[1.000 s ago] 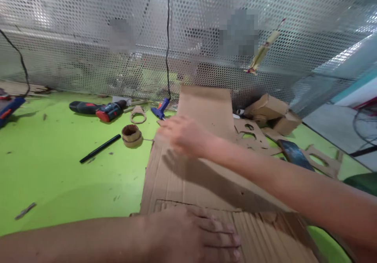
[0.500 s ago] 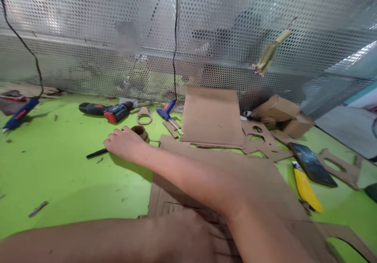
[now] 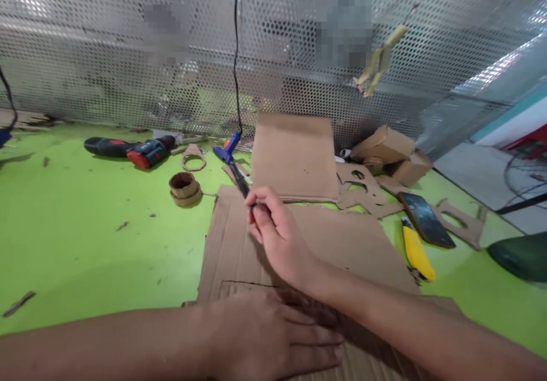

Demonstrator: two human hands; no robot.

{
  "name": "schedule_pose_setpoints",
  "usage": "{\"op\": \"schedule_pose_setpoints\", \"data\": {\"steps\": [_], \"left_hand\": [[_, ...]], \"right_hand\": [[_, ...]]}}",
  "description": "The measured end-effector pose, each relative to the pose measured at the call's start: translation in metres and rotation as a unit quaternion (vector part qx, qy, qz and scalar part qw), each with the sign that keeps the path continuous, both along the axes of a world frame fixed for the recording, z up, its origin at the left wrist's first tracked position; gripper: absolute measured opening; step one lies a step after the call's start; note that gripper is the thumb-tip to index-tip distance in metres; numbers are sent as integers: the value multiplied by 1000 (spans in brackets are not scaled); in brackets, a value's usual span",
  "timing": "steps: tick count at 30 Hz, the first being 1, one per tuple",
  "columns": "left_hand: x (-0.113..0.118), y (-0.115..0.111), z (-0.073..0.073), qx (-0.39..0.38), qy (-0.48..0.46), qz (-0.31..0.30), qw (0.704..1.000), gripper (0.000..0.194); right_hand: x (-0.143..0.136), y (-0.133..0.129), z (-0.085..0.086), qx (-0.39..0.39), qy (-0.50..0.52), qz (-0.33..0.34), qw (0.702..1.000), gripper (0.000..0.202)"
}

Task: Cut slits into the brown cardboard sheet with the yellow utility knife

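My right hand (image 3: 280, 238) is closed around a slim black pen (image 3: 240, 180), which points up and away over the far edge of a cardboard sheet (image 3: 342, 244). My left hand (image 3: 265, 335) lies flat on the near part of that sheet, its fingers stretched to the right. A dark line drawn on the cardboard shows just beyond the left hand. The surface under the left palm is hidden. To the left of the sheet, a small round cardboard cup (image 3: 186, 190) stands on the green table.
Along the back lie a cordless drill (image 3: 145, 152), a cardboard ring (image 3: 194, 158), and a blue glue gun (image 3: 227, 148) with its cord. A folded cardboard panel (image 3: 294, 156) leans there. To the right are a yellow utility knife (image 3: 416, 250), a phone (image 3: 427, 220) and cardboard offcuts (image 3: 363, 187).
My right hand has picked up the pen from the table at the left and brought it back over the sheet. My left hand still rests on the cardboard. The view has shifted slightly right.
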State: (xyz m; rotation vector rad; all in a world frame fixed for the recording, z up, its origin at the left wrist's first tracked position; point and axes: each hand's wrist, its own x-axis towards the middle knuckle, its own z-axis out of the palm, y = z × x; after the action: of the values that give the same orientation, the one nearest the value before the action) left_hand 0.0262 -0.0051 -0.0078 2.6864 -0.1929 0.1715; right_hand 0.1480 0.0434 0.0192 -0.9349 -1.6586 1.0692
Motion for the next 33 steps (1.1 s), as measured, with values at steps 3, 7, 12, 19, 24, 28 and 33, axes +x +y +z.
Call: {"op": "schedule_pose_setpoints", "data": {"steps": [3, 7, 12, 19, 24, 28, 33], "left_hand": [[-1, 0, 2, -39, 2, 4, 999, 61], [-1, 0, 2, -67, 9, 5, 998, 58], [-3, 5, 2, -154, -29, -5, 988, 53], [-8, 9, 0, -374, -116, 347, 852, 23], [-7, 4, -9, -493, -118, 414, 756, 13], [-5, 2, -14, -551, -185, 467, 667, 10], [-6, 3, -10, -495, -135, 477, 714, 33]], "right_hand": [[34, -12, -21, -97, 62, -19, 993, 17], [54, -19, -43, -137, 126, -49, 981, 21], [72, -21, -48, -78, 128, -80, 985, 23], [70, -25, -38, -101, 198, -64, 973, 25], [65, -30, -34, -33, 134, -145, 980, 21], [65, -32, -35, -39, 172, -163, 971, 22], [64, -36, -34, -63, 198, -164, 964, 35]]}}
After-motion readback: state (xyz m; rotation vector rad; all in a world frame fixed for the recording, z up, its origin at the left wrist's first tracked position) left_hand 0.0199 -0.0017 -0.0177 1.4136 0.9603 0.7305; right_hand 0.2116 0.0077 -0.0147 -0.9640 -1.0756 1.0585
